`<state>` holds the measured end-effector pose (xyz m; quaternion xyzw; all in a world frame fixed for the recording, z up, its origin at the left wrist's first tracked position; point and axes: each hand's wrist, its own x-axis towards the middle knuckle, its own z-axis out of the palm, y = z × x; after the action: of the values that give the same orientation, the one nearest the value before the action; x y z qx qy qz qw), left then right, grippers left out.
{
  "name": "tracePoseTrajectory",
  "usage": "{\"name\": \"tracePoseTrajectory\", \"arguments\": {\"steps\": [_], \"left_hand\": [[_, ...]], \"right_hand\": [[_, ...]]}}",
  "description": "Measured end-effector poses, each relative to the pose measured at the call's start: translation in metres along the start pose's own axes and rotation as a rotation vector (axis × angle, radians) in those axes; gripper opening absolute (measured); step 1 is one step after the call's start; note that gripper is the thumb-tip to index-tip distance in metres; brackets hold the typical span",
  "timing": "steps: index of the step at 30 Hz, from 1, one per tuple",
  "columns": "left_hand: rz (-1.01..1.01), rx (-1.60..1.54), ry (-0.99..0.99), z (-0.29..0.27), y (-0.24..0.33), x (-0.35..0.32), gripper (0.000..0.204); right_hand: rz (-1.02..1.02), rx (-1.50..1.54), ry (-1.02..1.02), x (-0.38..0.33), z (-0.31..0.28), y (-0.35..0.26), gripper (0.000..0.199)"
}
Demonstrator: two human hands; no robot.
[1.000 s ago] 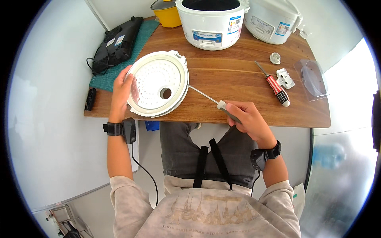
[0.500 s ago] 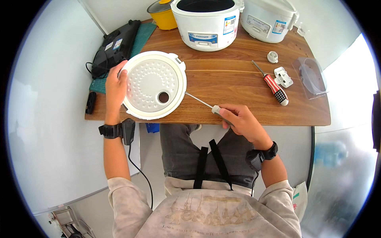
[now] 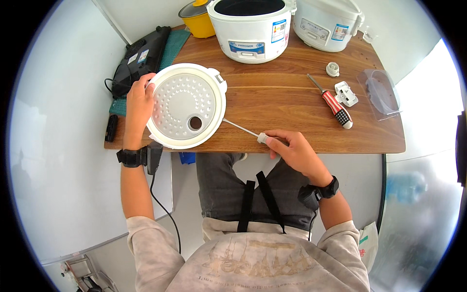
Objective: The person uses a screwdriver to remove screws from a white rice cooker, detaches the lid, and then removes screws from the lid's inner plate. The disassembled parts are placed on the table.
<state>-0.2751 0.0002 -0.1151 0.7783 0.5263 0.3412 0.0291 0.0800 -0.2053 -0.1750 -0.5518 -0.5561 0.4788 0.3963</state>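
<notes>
A round white rice cooker lid point(image 3: 184, 104) is held up at the table's near left, its dimpled metal inner plate facing me and a dark round hole low in it. My left hand point(image 3: 140, 101) grips the lid by its left rim. In my right hand point(image 3: 291, 148) is a screwdriver point(image 3: 243, 129) with a thin shaft and pale handle, most of the handle hidden in my fingers. The shaft's tip meets the lid's lower right edge; whether it is wedged in a seam I cannot tell.
Behind stand an open white rice cooker point(image 3: 250, 41), a second white cooker point(image 3: 325, 29) and a yellow pot point(image 3: 198, 23). On the right lie a flag-patterned screwdriver point(image 3: 336, 108), a white plastic bracket point(image 3: 346, 94), a round cap point(image 3: 332, 69) and a clear plastic piece point(image 3: 382, 92). A black case point(image 3: 146, 61) sits left.
The lid has shifted slightly left and turned a little, along with my left hand. My right hand and the screwdriver have followed slightly left, the tip still at the lid's edge.
</notes>
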Motion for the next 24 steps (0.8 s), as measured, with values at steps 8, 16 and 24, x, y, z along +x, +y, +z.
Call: {"name": "tracePoseTrajectory", "arguments": {"steps": [8, 16, 24], "left_hand": [[-0.018, 0.036, -0.076, -0.015, 0.015, 0.009, 0.027], [-0.148, -0.212, -0.057, -0.038, 0.022, 0.006, 0.033], [-0.201, -0.651, 0.024, -0.052, 0.075, -0.012, 0.037]], "right_hand": [[-0.161, -0.263, 0.163, -0.008, 0.013, -0.016, 0.032], [-0.136, -0.233, 0.15, -0.011, 0.01, -0.016, 0.032], [-0.131, -0.123, 0.265, -0.03, -0.007, -0.008, 0.032]]}}
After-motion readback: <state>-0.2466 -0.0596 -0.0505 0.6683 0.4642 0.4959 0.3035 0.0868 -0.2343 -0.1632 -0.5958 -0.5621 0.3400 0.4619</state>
